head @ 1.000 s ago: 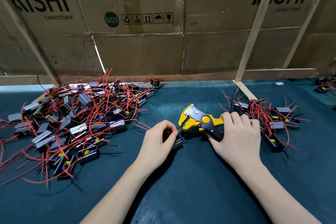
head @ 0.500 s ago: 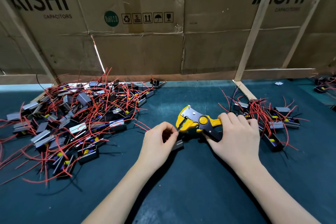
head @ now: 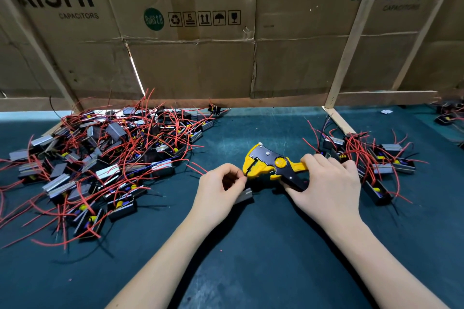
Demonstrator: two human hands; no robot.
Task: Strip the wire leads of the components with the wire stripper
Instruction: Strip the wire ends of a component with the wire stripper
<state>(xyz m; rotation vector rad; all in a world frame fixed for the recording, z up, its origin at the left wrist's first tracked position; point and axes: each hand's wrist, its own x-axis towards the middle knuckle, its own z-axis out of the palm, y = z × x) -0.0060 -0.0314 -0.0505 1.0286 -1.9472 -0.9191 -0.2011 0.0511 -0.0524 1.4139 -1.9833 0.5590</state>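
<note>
Over the last second the wire stripper [head: 271,167] has swung down until its mouth meets the lead pinched in the left hand [head: 218,189]; the right hand [head: 326,183] grasps its handles; the component [head: 244,195] rests on the surface [head: 251,258]; stripping looks imminent.

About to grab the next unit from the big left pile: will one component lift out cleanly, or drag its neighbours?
Probably drags. The red leads in the left pile loop over and under neighbouring units, so they look floppy and apt to snag. The small boxy components seem light, so tangled ones would likely lift too. Flat sides suggest no rolling on the green mat.
</note>
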